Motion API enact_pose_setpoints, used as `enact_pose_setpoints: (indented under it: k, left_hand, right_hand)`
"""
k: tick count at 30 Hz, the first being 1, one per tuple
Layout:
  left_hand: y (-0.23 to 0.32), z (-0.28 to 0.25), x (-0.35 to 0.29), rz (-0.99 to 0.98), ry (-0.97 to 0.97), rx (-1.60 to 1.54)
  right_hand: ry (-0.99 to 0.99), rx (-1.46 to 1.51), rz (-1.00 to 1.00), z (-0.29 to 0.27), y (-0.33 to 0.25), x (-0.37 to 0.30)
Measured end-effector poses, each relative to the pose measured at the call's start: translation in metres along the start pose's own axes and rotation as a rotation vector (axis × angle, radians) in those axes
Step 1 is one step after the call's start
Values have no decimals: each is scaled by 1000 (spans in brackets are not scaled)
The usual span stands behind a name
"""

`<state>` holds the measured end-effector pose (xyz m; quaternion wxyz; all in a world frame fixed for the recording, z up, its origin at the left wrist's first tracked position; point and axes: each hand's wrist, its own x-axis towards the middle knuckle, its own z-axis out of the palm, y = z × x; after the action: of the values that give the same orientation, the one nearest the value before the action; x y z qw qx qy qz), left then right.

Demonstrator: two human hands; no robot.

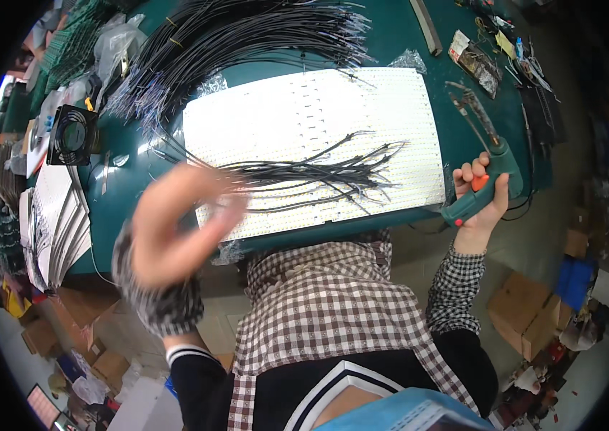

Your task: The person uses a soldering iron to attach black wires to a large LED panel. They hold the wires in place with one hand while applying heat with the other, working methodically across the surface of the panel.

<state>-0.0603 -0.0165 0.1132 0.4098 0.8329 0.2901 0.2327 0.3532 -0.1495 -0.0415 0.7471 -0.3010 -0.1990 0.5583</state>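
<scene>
My right hand (pixel 480 188) is wrapped round the green handle of a soldering gun (pixel 503 169) with an orange trigger. Its metal tip points up and away, right of the white boards. My left hand (pixel 175 230) is raised over the left front edge of the boards, smeared by motion. Its thumb and fingers curve toward each other, but whether they pinch anything is unclear. Beside its fingertips, a bunch of black cables (pixel 311 174) with stripped, thin-wired ends lies across a white LED board panel (pixel 247 115) dotted with small yellowish chips.
A large bundle of black cables (pixel 247 36) lies at the back of the green table (pixel 132 154). At left are a black fan (pixel 73 135) and stacked white panels (pixel 63 223). Scraps and a metal bar (pixel 426 27) lie back right. A cardboard box (pixel 523 312) stands on the floor.
</scene>
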Motion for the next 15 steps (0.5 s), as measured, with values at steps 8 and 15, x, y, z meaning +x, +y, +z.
enact_pose_setpoints:
  k: [8,15]
  left_hand:
    - [-84,119,112,-128,-237,275]
    - [-81,78,117,-302,-61,36]
  right_hand:
    - [-7,-95,19,13,-3,7]
    - [23,-145,30,27,-16,25]
